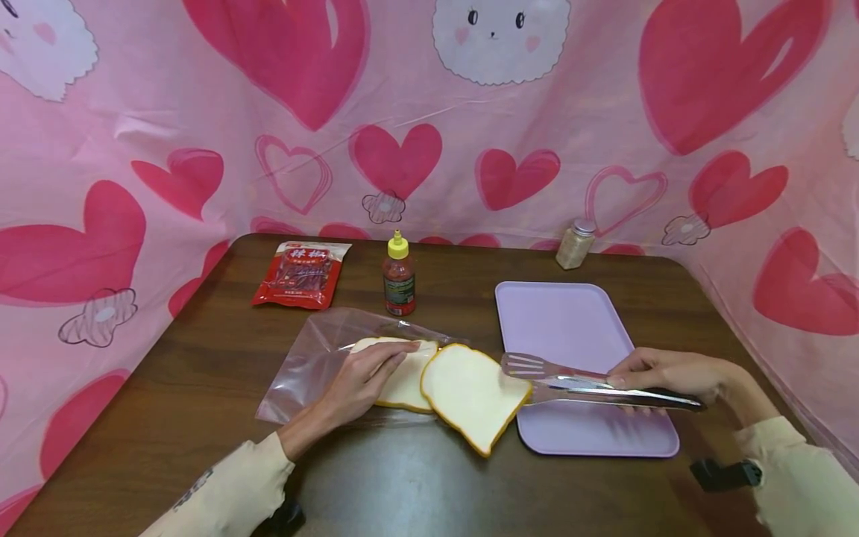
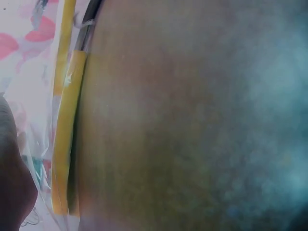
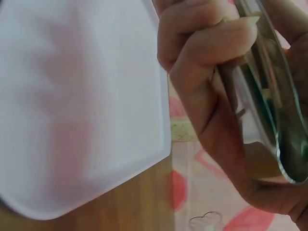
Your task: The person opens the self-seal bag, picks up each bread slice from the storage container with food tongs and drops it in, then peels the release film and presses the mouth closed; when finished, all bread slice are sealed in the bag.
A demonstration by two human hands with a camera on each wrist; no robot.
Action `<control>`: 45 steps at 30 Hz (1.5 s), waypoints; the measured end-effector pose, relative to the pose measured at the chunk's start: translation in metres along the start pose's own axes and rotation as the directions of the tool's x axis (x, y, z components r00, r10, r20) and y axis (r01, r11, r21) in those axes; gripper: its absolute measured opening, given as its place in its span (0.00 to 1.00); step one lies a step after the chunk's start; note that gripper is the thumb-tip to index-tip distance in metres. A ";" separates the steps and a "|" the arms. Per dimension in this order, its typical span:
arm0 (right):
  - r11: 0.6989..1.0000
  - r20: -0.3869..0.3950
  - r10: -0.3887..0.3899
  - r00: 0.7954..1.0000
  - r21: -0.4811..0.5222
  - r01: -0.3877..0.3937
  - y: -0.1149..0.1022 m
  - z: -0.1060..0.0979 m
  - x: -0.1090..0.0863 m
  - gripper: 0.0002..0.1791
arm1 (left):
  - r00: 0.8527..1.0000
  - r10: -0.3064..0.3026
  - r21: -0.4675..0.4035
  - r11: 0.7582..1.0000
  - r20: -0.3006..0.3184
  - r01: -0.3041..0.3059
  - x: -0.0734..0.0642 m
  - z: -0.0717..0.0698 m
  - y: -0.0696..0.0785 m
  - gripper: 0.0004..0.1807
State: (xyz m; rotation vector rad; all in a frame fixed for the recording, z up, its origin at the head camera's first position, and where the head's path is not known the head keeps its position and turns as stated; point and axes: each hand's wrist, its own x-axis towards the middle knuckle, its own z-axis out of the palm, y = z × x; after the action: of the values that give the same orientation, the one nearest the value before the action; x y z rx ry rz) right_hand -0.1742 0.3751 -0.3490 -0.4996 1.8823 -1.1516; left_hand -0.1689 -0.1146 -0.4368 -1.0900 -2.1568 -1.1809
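Note:
Metal tongs (image 1: 570, 384) are held in my right hand (image 1: 664, 373), above the lilac tray (image 1: 564, 321). Their slotted ends clasp the right corner of a front slice of bread (image 1: 473, 391), white with a brown crust edge. This slice overlaps a second slice of bread (image 1: 409, 384), which lies at the mouth of a clear plastic bag (image 1: 298, 373). My left hand (image 1: 365, 377) rests on the second slice with its fingers stretched out. In the right wrist view, my fingers (image 3: 211, 48) curl around the tongs (image 3: 274, 106).
A red sauce bottle (image 1: 399, 280) with a yellow cap stands behind the bag. To its left lies a red packet (image 1: 302, 276) of dried chillies. A small glass shaker jar (image 1: 575, 245) is at the back right. A heart-patterned cloth (image 1: 416, 97) surrounds the wooden table (image 1: 221, 358).

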 end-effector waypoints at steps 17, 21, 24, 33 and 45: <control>0.880 0.130 -0.309 0.942 0.414 0.231 0.036 0.046 -0.008 0.26 | 0.999 0.019 0.038 0.999 -0.049 -0.017 0.001 0.002 0.000 0.20; 0.902 0.054 -0.273 0.961 0.362 0.236 0.035 0.058 -0.008 0.21 | 0.998 0.013 0.041 0.999 -0.056 -0.011 0.001 0.001 0.001 0.19; 0.932 0.002 -0.242 0.970 0.278 0.232 0.030 0.064 -0.008 0.18 | 0.999 0.014 0.029 0.999 -0.052 -0.013 0.001 0.001 0.000 0.20; 0.959 -0.191 -0.264 0.945 -0.152 0.237 0.014 0.069 -0.005 0.13 | 0.999 0.002 0.009 1.000 -0.035 -0.002 0.001 0.001 0.000 0.18; 0.936 -0.105 -0.299 0.949 -0.225 0.270 0.001 0.039 -0.011 0.17 | 0.999 -0.039 0.053 0.998 -0.011 0.040 0.000 -0.001 0.004 0.17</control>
State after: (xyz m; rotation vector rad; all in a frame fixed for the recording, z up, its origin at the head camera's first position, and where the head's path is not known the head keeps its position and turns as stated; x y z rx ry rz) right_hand -0.1362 0.3628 -0.3537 -0.8531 2.1133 -1.2048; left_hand -0.1657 -0.1144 -0.4343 -1.0213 -2.1987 -1.1374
